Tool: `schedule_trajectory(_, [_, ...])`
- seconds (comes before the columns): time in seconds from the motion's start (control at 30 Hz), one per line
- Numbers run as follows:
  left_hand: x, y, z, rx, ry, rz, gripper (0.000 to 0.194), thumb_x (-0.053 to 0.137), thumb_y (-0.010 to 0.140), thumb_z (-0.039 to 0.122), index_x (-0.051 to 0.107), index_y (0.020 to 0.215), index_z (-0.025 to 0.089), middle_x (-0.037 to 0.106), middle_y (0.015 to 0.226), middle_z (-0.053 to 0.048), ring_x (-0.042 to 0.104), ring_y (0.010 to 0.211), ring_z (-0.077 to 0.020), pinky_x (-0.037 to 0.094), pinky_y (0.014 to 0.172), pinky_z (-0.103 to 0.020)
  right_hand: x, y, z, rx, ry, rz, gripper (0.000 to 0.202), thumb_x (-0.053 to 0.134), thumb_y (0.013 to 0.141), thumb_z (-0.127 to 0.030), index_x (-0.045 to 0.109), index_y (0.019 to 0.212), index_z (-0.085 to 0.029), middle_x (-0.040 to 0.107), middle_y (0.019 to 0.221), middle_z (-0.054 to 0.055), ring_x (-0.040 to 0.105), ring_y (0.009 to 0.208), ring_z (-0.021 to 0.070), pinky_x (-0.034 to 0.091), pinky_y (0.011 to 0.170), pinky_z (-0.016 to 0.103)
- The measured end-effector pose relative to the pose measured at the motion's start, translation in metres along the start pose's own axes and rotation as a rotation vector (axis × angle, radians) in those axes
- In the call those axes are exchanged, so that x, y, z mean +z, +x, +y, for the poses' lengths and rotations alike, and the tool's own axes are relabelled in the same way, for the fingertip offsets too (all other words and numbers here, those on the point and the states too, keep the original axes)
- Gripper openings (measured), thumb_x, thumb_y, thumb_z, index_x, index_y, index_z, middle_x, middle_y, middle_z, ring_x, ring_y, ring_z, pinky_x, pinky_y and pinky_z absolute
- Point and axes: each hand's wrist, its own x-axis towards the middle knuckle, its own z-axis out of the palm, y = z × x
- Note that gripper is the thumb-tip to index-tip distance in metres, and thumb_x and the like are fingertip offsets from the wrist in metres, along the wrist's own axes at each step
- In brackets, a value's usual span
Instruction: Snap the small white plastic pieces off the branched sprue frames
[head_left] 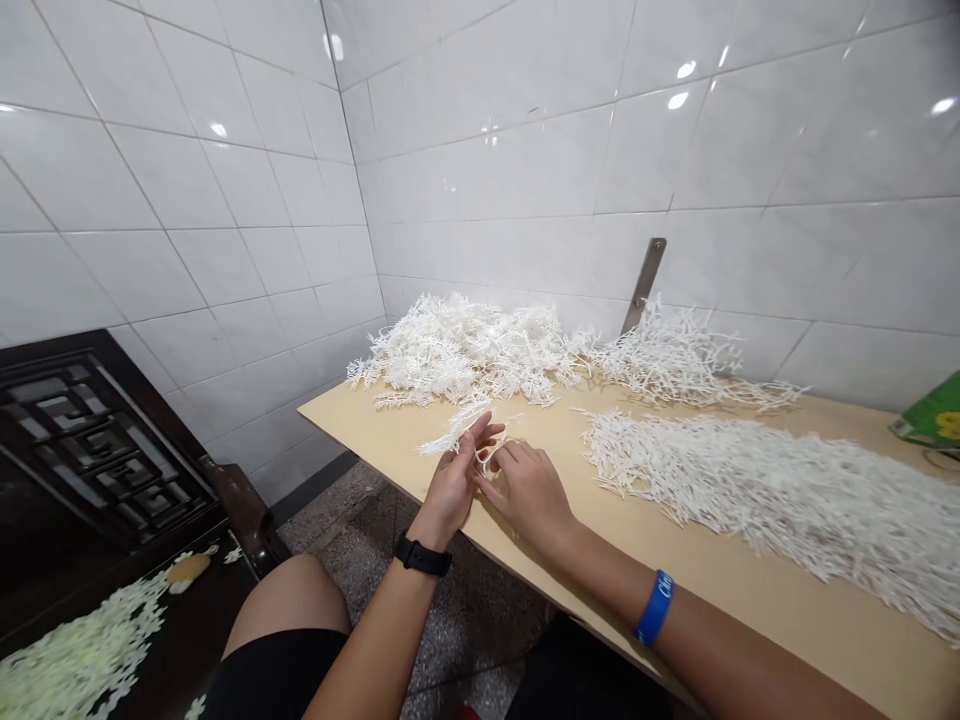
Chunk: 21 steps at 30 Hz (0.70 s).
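Observation:
My left hand (pixel 455 478), with a black band at its wrist, is closed around a small bunch of white branching plastic sprigs (pixel 448 432). Their tips fan out to the left above the table edge. Close beside it, my right hand (pixel 527 490) has its fingers bent in a pinch at the stem end of the bunch. A thin white stem loops between the two hands. What exactly the right fingertips grip is partly hidden. Beyond the hands lies a large heap of similar white sprigs (pixel 465 350) on the wooden table (pixel 555 555).
To the right spreads a long pile of white stems (pixel 772 500). Behind it, looser sprigs (pixel 667 355) lie by a metal bracket (pixel 643 285). A green package (pixel 930 415) stands at the far right. At left, a dark carved chair (pixel 112 450) holds pale flower pieces (pixel 90 650). Tiled walls enclose the corner.

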Motion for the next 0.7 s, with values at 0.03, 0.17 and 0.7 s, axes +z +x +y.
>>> schedule_trajectory(0.03, [0.000,0.000,0.000,0.006,-0.001,0.002,0.047,0.057,0.090,0.056,0.066,0.127,0.027,0.064,0.130,-0.010,0.054,0.117,-0.0233,0.040,0.099,-0.036,0.000,0.000,0.000,0.028,0.041,-0.040,0.020,0.061,0.091,-0.030,0.063,0.076,-0.017,0.068,0.082,0.007,0.060,0.080,0.0225,0.037,0.070,0.031])
schedule_trajectory(0.17, [0.001,0.000,-0.001,0.034,-0.034,0.097,0.045,0.067,0.082,0.056,0.073,0.107,0.019,0.070,0.104,-0.009,0.060,0.097,-0.0190,0.044,0.087,-0.029,-0.001,-0.002,0.001,0.117,0.290,-0.232,0.033,0.048,0.098,-0.028,0.059,0.068,-0.018,0.065,0.068,0.002,0.054,0.061,0.0145,0.030,0.058,0.025])
schedule_trajectory(0.7, [0.002,0.020,0.007,0.000,0.003,0.387,0.036,0.064,0.087,0.044,0.054,0.065,0.017,0.035,0.048,0.008,0.036,0.045,-0.0073,0.032,0.050,-0.022,0.000,-0.020,-0.005,-0.028,0.197,-0.322,0.038,0.043,0.099,-0.023,0.056,0.063,-0.018,0.062,0.062,0.002,0.052,0.056,0.0150,0.029,0.057,0.025])
